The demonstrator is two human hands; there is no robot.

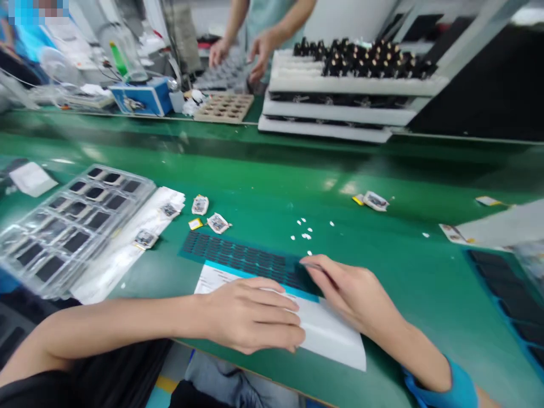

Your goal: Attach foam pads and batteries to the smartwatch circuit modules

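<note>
The left hand (250, 317) lies flat, fingers slightly spread, on smooth white paper (329, 337). The right hand (355, 289) draws thumb and forefinger together at the right end of a thin sheet (233, 252) bearing rows of small dark strips, just beyond the paper; whether it grips anything, I cannot tell. Farther, irregular white scraps (306, 236) dot the glossy green table (263, 192).

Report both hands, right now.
Left hand: open, palm down over the white paper.
Right hand: bent, at the right end of the sheet of dark strips; whether it holds anything cannot be told.
</note>
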